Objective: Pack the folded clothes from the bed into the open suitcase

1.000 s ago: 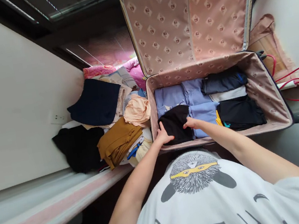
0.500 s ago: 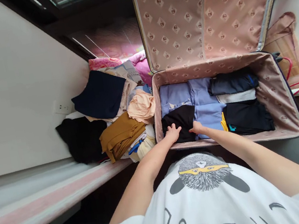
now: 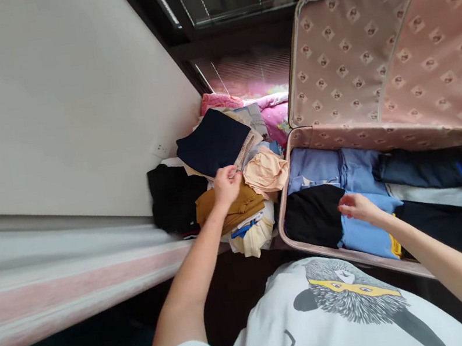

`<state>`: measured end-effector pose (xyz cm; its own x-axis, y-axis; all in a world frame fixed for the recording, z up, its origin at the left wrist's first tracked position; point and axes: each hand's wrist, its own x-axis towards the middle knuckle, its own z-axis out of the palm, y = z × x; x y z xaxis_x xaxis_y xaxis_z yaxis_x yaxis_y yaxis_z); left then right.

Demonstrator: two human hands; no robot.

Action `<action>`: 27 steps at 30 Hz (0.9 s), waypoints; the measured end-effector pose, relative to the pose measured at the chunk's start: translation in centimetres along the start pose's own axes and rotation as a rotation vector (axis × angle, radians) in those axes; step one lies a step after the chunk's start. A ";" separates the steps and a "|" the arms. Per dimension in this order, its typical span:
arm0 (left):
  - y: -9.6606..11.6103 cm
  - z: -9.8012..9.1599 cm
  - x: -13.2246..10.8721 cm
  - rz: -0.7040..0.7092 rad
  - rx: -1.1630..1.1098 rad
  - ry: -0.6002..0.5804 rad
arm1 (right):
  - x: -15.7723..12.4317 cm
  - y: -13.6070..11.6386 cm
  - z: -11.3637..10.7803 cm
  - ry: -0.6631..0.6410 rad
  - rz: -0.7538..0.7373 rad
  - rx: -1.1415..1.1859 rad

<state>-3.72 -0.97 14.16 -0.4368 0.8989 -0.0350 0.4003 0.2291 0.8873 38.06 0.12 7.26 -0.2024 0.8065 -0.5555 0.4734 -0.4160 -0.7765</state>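
Note:
My left hand [image 3: 228, 185] reaches over a pile of clothes, at the near edge of a folded navy garment [image 3: 213, 143] and above a folded mustard garment [image 3: 242, 203]. Its fingers are loosely bent and apart, with nothing visibly held. A crumpled peach cloth [image 3: 266, 170] lies just right of it. My right hand [image 3: 358, 208] hovers over the open suitcase [image 3: 283, 229], its fingers slightly curled and no cloth in them. Below and beside that hand lie a folded black garment [image 3: 315, 215] and a blue garment [image 3: 367, 230].
More folded clothes fill the suitcase, including a dark bundle [image 3: 425, 167] at the back. Its patterned pink lid [image 3: 396, 51] stands upright. Left of the pile are a black garment [image 3: 175, 197] and a pale wall [image 3: 67, 94]. Pink bedding [image 3: 276, 112] lies behind.
My left hand has left the black garment in the suitcase and moved left to the clothes pile. My right hand has lifted off that garment. The view has turned left.

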 end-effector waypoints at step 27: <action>-10.5 -3.2 10.5 -0.037 0.846 -0.300 | 24.6 -28.2 21.4 0.162 -0.427 -0.263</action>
<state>-15.06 4.89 5.98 -0.2796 0.9182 -0.2805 0.9018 0.3515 0.2515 1.35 22.72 9.15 -0.2991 0.9443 -0.1372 0.5811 0.0662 -0.8112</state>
